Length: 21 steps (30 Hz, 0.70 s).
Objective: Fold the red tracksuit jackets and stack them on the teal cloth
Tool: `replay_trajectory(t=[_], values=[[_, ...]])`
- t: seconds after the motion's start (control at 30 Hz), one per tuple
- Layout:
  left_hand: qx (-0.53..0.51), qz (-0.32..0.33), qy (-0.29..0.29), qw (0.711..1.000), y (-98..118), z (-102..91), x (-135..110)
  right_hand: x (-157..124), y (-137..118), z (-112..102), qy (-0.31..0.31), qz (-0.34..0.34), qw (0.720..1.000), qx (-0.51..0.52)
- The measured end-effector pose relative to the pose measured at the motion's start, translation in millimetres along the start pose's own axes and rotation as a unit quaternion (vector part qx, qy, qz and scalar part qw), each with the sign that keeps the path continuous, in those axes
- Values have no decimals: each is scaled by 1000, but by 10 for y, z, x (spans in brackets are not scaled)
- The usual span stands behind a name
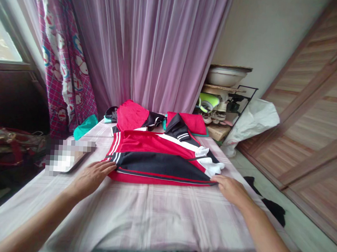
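A red, navy and white track jacket [153,141] lies spread on the cloth-covered table, its collar side to the right. One navy sleeve [157,164] is laid lengthwise across the near side of its body. My left hand [96,175] rests with outstretched fingers on the striped cuff and hem at the left end. At the right end, my right hand [231,188] pinches the near shoulder edge, thumb and fingers together. The other sleeve [178,127] is bent over at the far side, its striped cuff showing.
Behind the jacket are a crumpled red garment [132,115] and a folded red garment [195,123]. A pixelated flat object [69,158] lies left on the checked tablecloth [151,220]. A shoe rack [238,101] and white bag [251,121] stand beyond the right edge.
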<state>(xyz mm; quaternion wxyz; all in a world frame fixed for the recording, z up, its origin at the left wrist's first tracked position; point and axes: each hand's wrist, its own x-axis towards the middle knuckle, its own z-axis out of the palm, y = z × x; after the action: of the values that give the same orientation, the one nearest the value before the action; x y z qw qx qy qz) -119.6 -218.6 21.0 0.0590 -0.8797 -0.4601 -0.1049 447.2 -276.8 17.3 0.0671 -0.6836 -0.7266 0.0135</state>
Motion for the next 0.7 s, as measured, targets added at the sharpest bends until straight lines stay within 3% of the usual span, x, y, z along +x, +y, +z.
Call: replay_trajectory(t=[0.1, 0.2, 0.27, 0.37, 0.43, 0.5, 0.6, 0.7], values=[[14, -16, -23, 999, 41, -32, -92, 2, -16, -49, -33, -8, 999, -14], [6, -24, -29, 999, 119, -153, -13, 162, -218, -186, -8, -19, 1000, 0], [-6, -33, -19, 999, 201, -212, 169, 346, -542, -251, 43, -49, 997, 29], [-5, -46, 13, 999, 373, -141, 541, 646, -1257, -180, 80, -106, 986, 99], [10, -68, 28, 997, 498, 22, 746, 798, -1724, -14, 62, -160, 976, 133], [20, -102, 13, 995, 597, 218, 854, 878, -2031, 185, 20, -196, 971, 136], [29, -123, -1, 992, 658, 428, 853, 881, -2064, 402, -32, -201, 973, 110], [29, -121, 8, 992, 649, 464, 801, 815, -1704, 446, -36, -197, 976, 88]])
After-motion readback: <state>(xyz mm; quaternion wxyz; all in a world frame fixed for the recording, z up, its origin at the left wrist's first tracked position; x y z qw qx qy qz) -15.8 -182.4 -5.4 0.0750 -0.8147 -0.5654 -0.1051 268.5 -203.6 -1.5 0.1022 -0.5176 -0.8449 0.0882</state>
